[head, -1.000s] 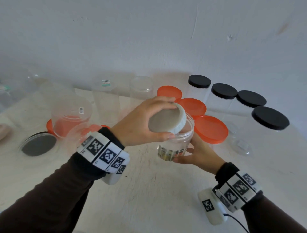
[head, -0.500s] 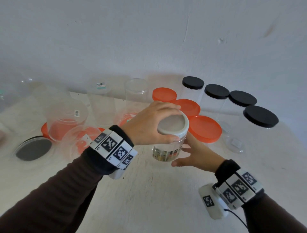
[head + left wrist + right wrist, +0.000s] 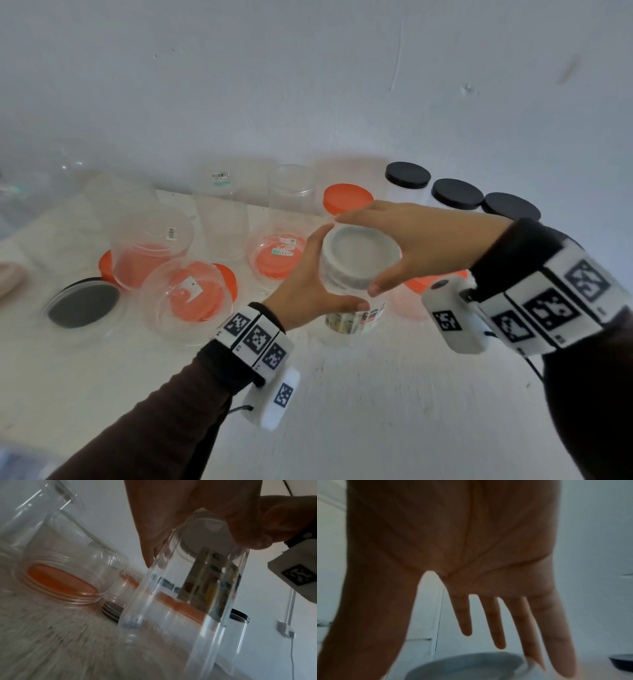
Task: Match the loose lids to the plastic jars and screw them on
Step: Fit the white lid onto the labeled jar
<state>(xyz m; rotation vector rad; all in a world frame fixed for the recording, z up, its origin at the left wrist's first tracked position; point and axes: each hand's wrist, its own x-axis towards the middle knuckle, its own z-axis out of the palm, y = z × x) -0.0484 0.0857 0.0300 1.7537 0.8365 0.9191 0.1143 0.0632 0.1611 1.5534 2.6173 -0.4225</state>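
A small clear jar (image 3: 356, 318) with a printed label stands on the white table, a grey-white lid (image 3: 359, 253) sitting on its mouth. My left hand (image 3: 315, 274) grips the jar's body from the left, thumb curled across the front. In the left wrist view the jar (image 3: 188, 601) fills the middle under the left hand's fingers (image 3: 163, 520). My right hand (image 3: 411, 240) spans the lid from the right, thumb at the near rim, fingers at the far rim. The right wrist view shows straight, spread fingers (image 3: 559, 649) over the lid (image 3: 467, 665).
Several open clear jars (image 3: 222, 212) stand at the back and left, some over orange lids (image 3: 198, 294). A loose black lid (image 3: 82, 305) lies at far left. Black-lidded jars (image 3: 407, 176) and an orange-lidded one (image 3: 347, 198) line the back right.
The lid went from tilted in my left hand to sitting on the jar. My left hand dropped to the jar's body; my right hand left the jar's side and rose over the lid.
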